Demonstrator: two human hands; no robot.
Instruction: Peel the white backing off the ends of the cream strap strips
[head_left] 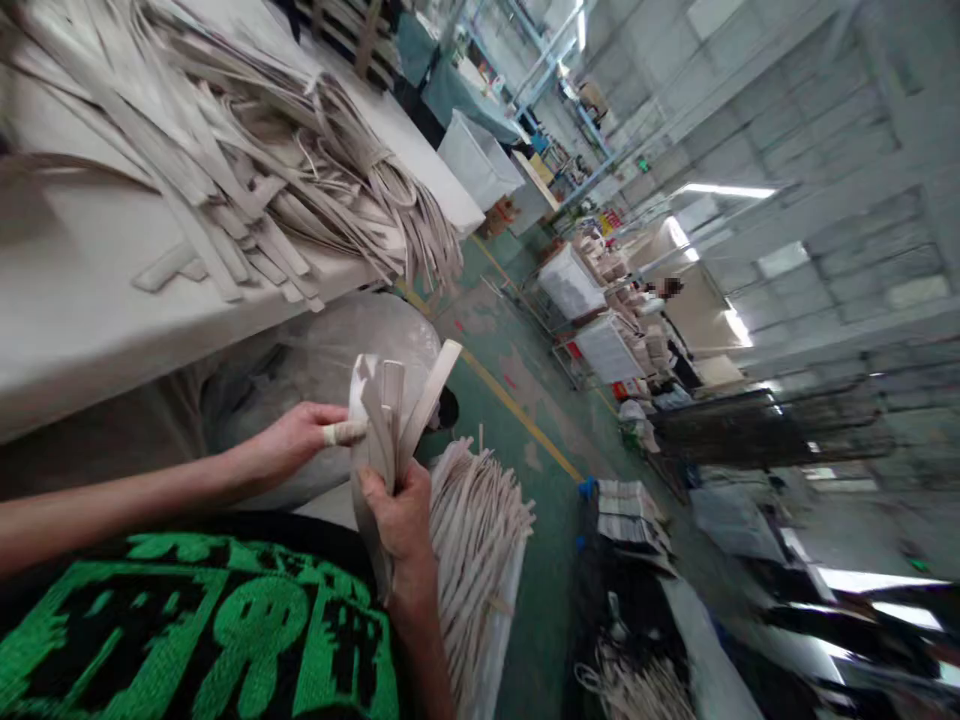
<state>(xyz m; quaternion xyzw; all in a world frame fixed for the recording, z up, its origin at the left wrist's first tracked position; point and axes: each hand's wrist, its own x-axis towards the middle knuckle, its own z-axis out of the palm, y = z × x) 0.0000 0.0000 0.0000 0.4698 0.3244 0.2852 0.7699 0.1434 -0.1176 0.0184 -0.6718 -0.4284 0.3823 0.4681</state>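
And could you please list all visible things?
Held strips: several, pale beige, centre
Piled strips: many, beige-grey, on table
Table: one, white, upper left
Bundled strips: many, pale beige, below centre
Loose strips: many, beige, lower right
Plastic: unclear count, translucent, under table edge
Bin: one, whitish, beyond table
Floor: one, green, yellow-lined, centre
Lights: several, white, upper right
Clutter: uncountable, mixed colours, background
Person: at least one, colours unclear, background
Shirt: one, black-and-green, lower left
Left hand: one, pale-wrapped finger, touching held strips
Right hand: one, bare, gripping held strips

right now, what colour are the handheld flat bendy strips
The flat bendy strips are greyish beige, clearest in head view.
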